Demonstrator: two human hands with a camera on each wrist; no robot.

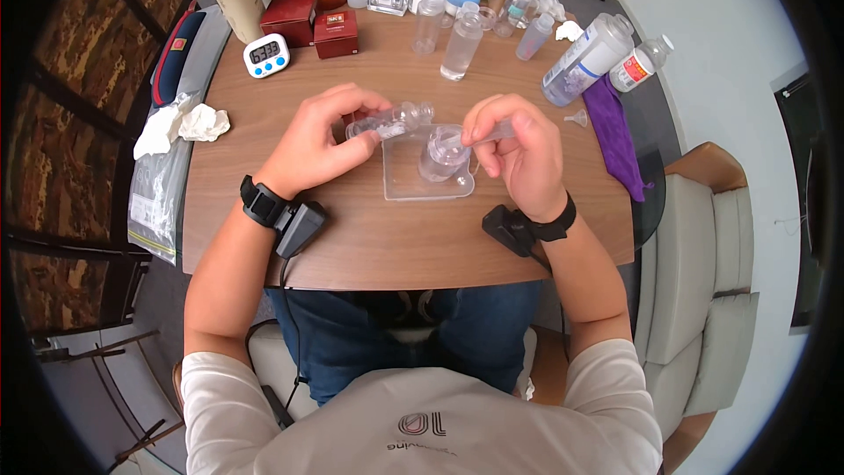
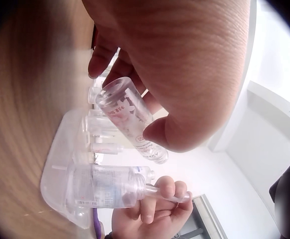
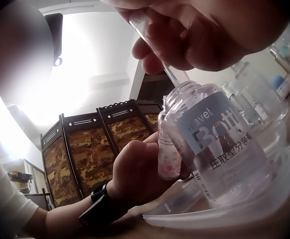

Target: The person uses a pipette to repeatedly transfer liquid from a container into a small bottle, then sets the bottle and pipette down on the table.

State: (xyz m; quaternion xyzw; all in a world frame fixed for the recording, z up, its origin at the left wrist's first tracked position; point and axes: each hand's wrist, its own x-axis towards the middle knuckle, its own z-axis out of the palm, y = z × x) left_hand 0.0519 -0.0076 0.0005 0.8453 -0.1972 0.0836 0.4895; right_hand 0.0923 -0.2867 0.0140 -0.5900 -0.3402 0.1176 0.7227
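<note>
A person's right hand (image 1: 527, 154) pinches a slim clear tool (image 3: 157, 50) between thumb and fingers, one end at the open mouth of a clear wide bottle (image 3: 219, 149), at a tabletop (image 1: 352, 246). The bottle stands upright in a shallow clear tray (image 1: 401, 183). Its blue-grey label, partly lost around the curve, shows "ravel" above large white letters reading "Bottl", with a line of Chinese characters including "取型分装" below; a barcode sits near the base.

Just beside it, the left hand (image 1: 325, 141) has thumb and fingers curled around a small clear bottle (image 2: 127, 117), tilted with its neck up and toward the wide bottle. Pink and white flowers decorate its side, along with a round red mark and small print too blurred to read.

At the right of the tabletop, a large bottle (image 1: 587, 63) carries a white and blue label, its wording too small to make out. Near it, beside a purple cloth (image 1: 615, 136), another bottle bears a red and white label (image 1: 631, 69), also illegible. On the left, a white timer (image 1: 266, 55) displays digits that cannot be read with certainty, near a red box (image 1: 336, 37) with small light lettering. The person's grey shirt (image 1: 369, 422) carries a striped "10", upside down to the head camera.
</note>
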